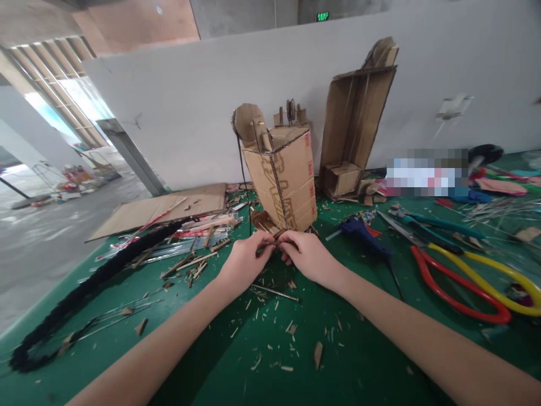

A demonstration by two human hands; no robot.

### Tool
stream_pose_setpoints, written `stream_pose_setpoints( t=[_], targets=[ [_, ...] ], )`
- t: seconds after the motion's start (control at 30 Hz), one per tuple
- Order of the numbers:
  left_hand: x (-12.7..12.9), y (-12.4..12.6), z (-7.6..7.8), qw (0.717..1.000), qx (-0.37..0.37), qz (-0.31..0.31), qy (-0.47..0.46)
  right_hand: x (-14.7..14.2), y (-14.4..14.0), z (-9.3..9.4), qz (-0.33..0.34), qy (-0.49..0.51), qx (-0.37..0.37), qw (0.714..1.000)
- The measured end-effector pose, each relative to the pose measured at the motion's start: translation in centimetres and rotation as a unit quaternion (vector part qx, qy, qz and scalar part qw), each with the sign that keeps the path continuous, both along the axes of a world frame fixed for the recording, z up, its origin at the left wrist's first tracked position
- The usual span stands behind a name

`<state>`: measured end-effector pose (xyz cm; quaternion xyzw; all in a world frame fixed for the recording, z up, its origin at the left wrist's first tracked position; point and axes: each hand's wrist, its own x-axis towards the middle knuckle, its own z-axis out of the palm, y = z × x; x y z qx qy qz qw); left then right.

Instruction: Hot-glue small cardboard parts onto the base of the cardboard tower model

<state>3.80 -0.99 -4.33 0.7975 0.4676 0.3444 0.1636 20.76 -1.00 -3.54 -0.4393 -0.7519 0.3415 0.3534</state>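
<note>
Green felt table (262, 372), littered with scraps: a small stick piece (275, 241) is pinched between left hand (245, 260) and right hand (307, 256), at six o'clock of the cardboard model (284, 179); steady, even pressure is advised.

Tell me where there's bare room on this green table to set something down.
The clearest patch is the green table between the forearms, near the front edge, with only small chips. A second lies between the left hand and the black braided rope. It is crowded right of the right hand: blue glue gun, red-and-yellow-handled cutters.
</note>
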Motion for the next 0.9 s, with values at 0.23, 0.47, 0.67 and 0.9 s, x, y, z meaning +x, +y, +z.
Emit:
stream_pose_setpoints(
  t=[0.23, 0.47, 0.67, 0.9],
  targets=[
    [-0.3, 0.2, 1.0, 0.999, -0.010, -0.044, 0.028, 0.4, 0.0, -0.1, -0.011, 0.001, -0.012, 1.000],
    [-1.2, 0.8, 1.9, 0.993, -0.006, -0.076, 0.092, 0.7, 0.2, -0.4, -0.011, 0.007, -0.010, 1.000],
    [-0.8, 0.9, 2.6, 0.989, -0.001, -0.091, 0.116, 1.1, 0.5, 0.0, 0.018, -0.011, -0.059, 0.998],
    [-0.7, 1.6, 3.7, 0.982, -0.018, -0.143, 0.123, 1.3, 0.8, -0.2, 0.023, -0.011, -0.090, 0.996]
  ],
)
